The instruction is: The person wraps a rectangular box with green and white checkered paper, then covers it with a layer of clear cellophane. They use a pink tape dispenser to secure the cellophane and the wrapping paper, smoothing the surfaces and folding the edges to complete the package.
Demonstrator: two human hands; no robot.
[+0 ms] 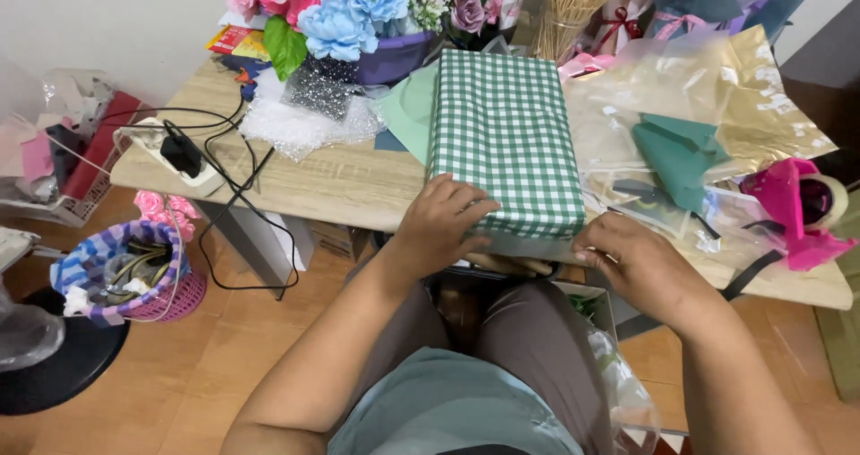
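A box wrapped in green and white checked paper (pixel 502 133) lies lengthwise on the wooden table (pixel 322 186), its near end at the table's front edge. My left hand (pixel 439 227) rests flat on the near left corner of the box, fingers pressing the paper down. At the near right corner my right hand (pixel 627 253) pinches the paper's folded end flap. A loose strip of the wrapping shows under the box between my two hands.
Artificial flowers in a purple pot (pixel 345 16) stand at the back. Bubble wrap (pixel 300 124), a power strip (pixel 184 155) with cables, clear and gold film (pixel 708 106), teal paper (pixel 676 155) and a pink tape dispenser (pixel 802 209) surround the box. A pink basket (pixel 134 280) sits on the floor left.
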